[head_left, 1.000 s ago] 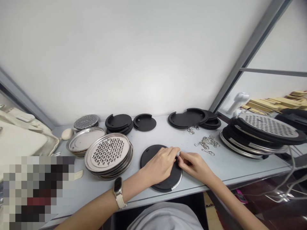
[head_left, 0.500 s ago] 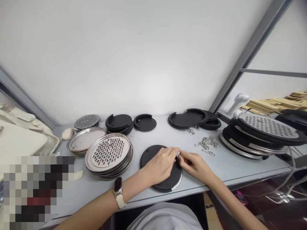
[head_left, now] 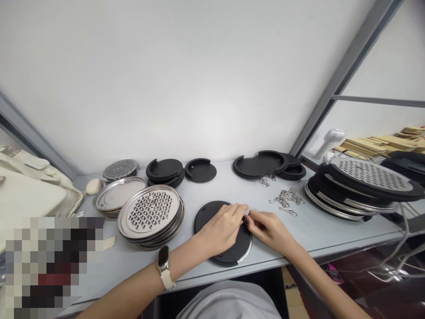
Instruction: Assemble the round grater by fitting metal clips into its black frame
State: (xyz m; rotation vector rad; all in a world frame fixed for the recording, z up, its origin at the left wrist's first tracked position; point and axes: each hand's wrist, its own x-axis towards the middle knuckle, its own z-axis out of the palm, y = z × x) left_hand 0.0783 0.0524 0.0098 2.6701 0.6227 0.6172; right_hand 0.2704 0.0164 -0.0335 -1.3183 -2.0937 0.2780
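Pale wall, yellowish stack; cream fabric, pink object

grater stack: left of disc | clips: right, behind | all on table

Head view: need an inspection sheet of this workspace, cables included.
Surface: flat light-grey table.
Job's things: black round disc with shiny metal edging, lying flat; silver wire clips, piled to its right; round silver metal grater plates, stacked to its left.
Clutter: cream rounded lump and pale flat strip, left side.
Hands: left hand rests on the disc; right hand pinches a small silvery piece at its edge, detail unclear.
Cables: white cables hang at far right.
Surroundings: plain white wall behind; grey metal frame, both sides.
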